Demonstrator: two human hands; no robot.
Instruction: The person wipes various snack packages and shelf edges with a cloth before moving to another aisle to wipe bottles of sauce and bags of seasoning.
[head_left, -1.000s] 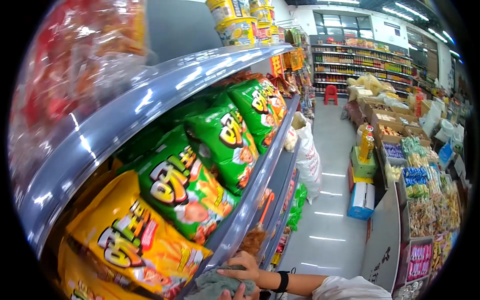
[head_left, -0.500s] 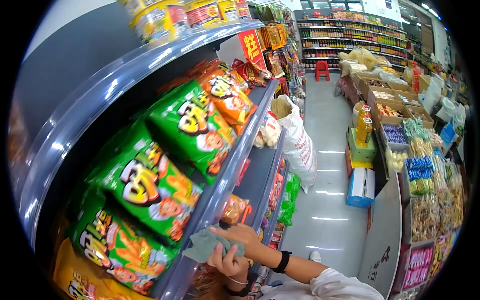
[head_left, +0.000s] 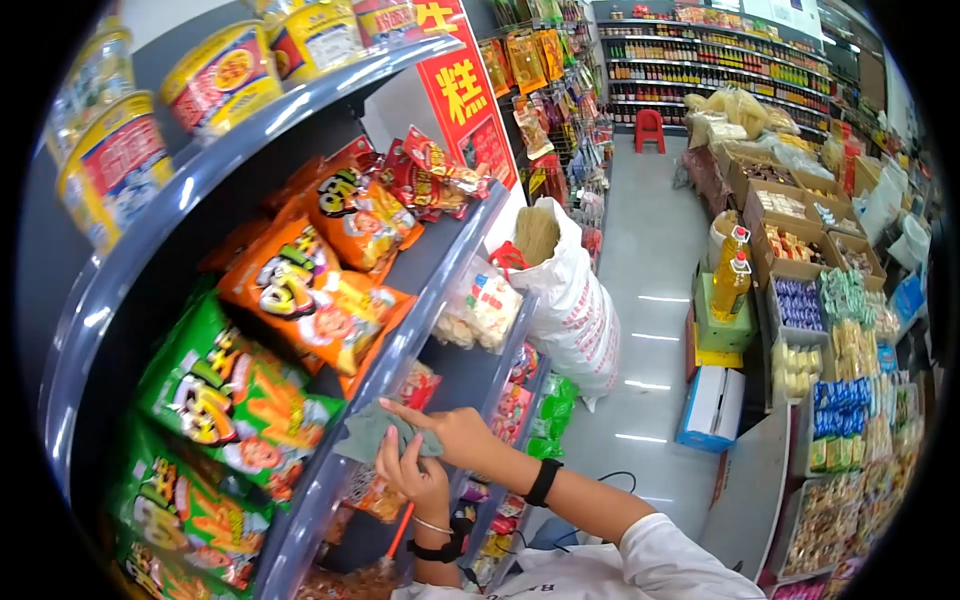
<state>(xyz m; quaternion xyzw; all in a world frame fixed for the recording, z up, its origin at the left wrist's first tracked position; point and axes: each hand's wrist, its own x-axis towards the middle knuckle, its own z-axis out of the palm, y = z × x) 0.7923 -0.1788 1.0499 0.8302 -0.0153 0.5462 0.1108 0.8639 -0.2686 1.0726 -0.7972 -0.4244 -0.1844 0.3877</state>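
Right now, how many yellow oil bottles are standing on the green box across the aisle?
2. Both oil bottles stand together on the green box across the aisle: one in front, the other just behind it. More could be hidden behind them.

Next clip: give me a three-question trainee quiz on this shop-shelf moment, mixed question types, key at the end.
1. True or false: both hands, the right hand and the left hand, are on the grey-green cloth.
2. Multiple choice: the cloth is pressed against A) the floor, B) the front edge of the shelf that holds the snack bags, C) the white sack.
3. Short answer: what colour is the stool at the far end of the aisle?

Key: 1 true. 2 B. 3 red.
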